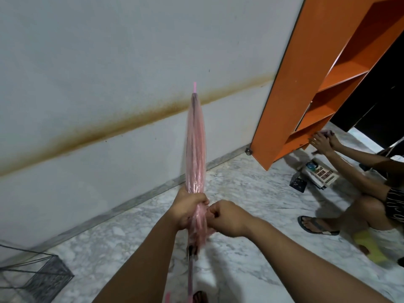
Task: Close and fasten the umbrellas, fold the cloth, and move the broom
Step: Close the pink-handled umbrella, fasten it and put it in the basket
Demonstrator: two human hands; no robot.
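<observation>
A white wall [109, 62] with a brown stain band and a marble floor [251, 193] fill most of the view, with an orange shelf unit [290, 95] leaning at the right, where a second person [358, 171] is crouched. A wire basket [32, 274] is seen at the lower left. The pink umbrella [195, 149] is held collapsed in the middle of the view, its long axis running up and away from the body, tip toward the wall, handle end low near the feet. The left hand [188, 209] is wrapped fully around the gathered canopy. The right hand [225, 217], just beside it, is closed with fingertips pinched at the canopy's side, apparently on the fastening strap, though the strap itself cannot be made out. The wrap around the canopy is judged to be the step in hand.
</observation>
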